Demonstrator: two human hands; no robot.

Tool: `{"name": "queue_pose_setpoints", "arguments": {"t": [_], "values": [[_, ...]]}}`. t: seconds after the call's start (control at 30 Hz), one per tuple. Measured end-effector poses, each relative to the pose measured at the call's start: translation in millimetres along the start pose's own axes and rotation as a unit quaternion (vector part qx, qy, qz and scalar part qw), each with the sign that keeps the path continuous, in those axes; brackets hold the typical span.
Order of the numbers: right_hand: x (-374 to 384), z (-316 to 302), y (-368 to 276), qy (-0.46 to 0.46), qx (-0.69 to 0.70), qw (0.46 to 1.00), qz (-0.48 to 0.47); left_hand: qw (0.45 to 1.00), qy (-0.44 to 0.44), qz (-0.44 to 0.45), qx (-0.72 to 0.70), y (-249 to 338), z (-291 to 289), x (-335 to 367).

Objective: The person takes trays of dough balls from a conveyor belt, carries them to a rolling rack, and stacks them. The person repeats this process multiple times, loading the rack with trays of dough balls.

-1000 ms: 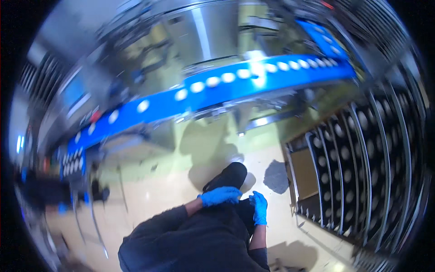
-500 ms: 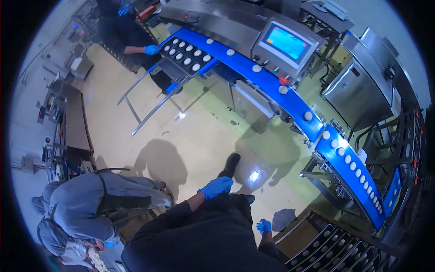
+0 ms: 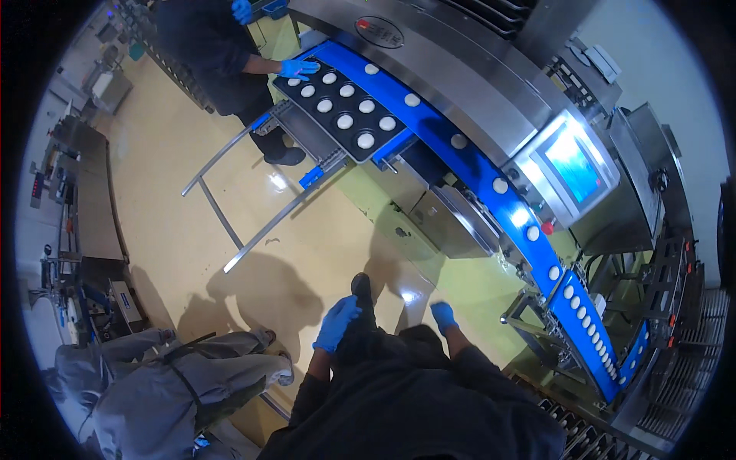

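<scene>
My left hand (image 3: pixel 337 323), in a blue glove, hangs over the floor in front of my dark clothing. Its fingers are curled together, and nothing shows in them. To its right my blue-gloved right hand (image 3: pixel 443 316) hangs low beside my body, its fingers too small and indistinct to make out. Neither touches a machine. Ahead, a black tray (image 3: pixel 334 130) with round white dough pieces in its hollows sits at the end of a metal rail frame (image 3: pixel 230 232). More dough pieces (image 3: pixel 500 185) lie spaced along a curved blue conveyor belt (image 3: pixel 479 165) beside it.
A co-worker in dark clothing (image 3: pixel 203 57) reaches a gloved hand (image 3: pixel 299 69) over the tray. Another person in grey (image 3: pixel 153 395) bends at lower left. A control screen (image 3: pixel 571 169) stands behind the belt. Racked trays (image 3: pixel 583 437) are at lower right.
The view has moved forward, so the tray and belt look nearer. My left hand has shifted left and my right hand forward. The co-worker's hand now lies over the tray's far corner.
</scene>
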State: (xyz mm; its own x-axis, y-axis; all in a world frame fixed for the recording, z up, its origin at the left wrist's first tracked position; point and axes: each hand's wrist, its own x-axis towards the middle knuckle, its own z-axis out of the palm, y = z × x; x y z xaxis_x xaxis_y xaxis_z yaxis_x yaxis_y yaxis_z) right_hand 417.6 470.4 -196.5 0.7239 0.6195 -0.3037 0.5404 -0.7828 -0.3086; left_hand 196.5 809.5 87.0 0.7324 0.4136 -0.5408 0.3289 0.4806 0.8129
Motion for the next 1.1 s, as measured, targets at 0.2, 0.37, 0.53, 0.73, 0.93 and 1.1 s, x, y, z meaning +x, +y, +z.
{"name": "queue_pose_setpoints", "arguments": {"t": [0.2,0.37,0.53,0.73,0.93,1.1], "values": [[222,-172,-322,0.105,0.190,0.966,-0.141,0.993,0.118,-0.031,0.004,19,-64,12],[356,-236,-416,0.155,0.040,0.954,-0.252,0.981,0.153,0.033,0.118,19,-75,53],[438,-226,-420,0.103,-0.001,0.955,-0.277,0.969,0.231,-0.024,-0.084,82,-71,99],[445,-213,-420,0.058,0.002,0.952,-0.301,0.964,0.240,-0.028,-0.112,135,-37,142],[447,-235,-410,0.032,-0.009,0.948,-0.315,0.965,0.241,-0.050,-0.093,175,-25,167],[453,-242,-415,0.005,-0.041,0.953,-0.299,0.971,0.240,-0.013,0.013,132,-48,181]]}}
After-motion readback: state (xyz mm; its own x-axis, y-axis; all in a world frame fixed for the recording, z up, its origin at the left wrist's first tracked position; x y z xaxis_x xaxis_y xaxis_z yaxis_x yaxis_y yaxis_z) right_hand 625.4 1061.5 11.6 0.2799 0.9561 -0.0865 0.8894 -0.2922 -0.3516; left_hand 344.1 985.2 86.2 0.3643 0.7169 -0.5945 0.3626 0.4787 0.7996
